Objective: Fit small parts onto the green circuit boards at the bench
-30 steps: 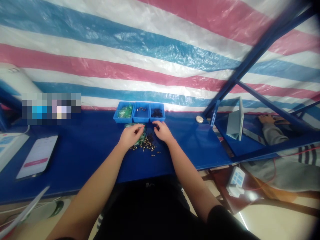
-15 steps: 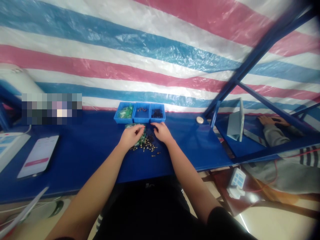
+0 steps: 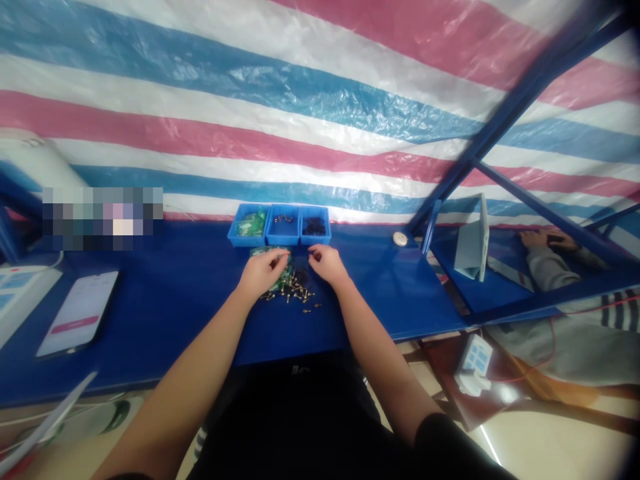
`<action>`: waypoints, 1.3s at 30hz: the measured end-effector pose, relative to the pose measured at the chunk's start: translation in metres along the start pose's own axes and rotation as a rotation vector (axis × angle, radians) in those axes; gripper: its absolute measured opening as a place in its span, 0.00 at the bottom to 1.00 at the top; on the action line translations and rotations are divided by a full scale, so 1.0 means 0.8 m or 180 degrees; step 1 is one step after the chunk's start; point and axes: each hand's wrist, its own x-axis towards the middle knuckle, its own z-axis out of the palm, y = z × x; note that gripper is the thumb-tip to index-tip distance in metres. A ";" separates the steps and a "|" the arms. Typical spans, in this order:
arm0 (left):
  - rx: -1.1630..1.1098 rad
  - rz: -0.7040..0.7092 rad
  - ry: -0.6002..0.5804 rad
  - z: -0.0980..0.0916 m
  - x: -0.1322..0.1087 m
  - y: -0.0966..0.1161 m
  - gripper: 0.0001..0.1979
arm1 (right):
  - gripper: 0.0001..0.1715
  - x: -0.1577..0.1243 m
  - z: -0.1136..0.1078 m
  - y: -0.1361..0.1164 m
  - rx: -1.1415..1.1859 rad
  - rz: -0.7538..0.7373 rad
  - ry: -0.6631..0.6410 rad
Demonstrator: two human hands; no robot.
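My left hand (image 3: 261,272) rests over the green end of a pile of small parts, its fingers curled in a pinch; whatever lies between them is too small to make out. Across the pile, my right hand (image 3: 327,264) has thumb and fingertips drawn together, and their contents cannot be made out either. Brass-coloured pieces (image 3: 293,291) and black pieces (image 3: 301,274) lie loose between and below the hands. Just behind stand three joined blue bins: one with green pieces in a bag (image 3: 251,225), one with a few small metallic parts (image 3: 283,219), one with black pieces (image 3: 315,227).
A phone (image 3: 79,312) lies on the blue table (image 3: 175,293) at left, beside a white power strip (image 3: 20,293). A round cream-coloured object (image 3: 399,239) sits at right. Beyond the blue frame (image 3: 473,160) are a propped tablet (image 3: 473,243) and another person's hands (image 3: 545,240).
My right hand has drawn back slightly from the front of the right bin, moving a little to the right, and its fingers have closed in. My left hand has hardly moved.
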 end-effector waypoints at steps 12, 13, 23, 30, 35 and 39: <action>-0.0014 0.0008 0.0012 0.000 0.000 0.000 0.15 | 0.07 -0.005 -0.004 0.000 -0.0498 0.0014 -0.0142; -0.0016 0.0013 0.0017 0.000 0.000 0.000 0.15 | 0.07 -0.005 -0.005 -0.002 -0.0519 0.0002 -0.0158; -0.0020 0.0112 -0.0027 0.001 0.000 0.001 0.16 | 0.11 -0.012 0.011 -0.046 0.1581 -0.0176 -0.0098; -0.0097 0.0162 -0.0147 -0.001 0.000 0.004 0.14 | 0.12 -0.013 0.008 -0.049 0.1812 -0.0021 -0.0012; -0.0160 0.0121 -0.0120 -0.003 -0.001 0.007 0.12 | 0.15 -0.013 0.008 -0.051 0.2037 0.0011 0.0040; -0.0237 -0.0017 -0.0083 -0.005 -0.001 0.012 0.10 | 0.15 -0.013 0.009 -0.050 0.2074 0.0109 0.0107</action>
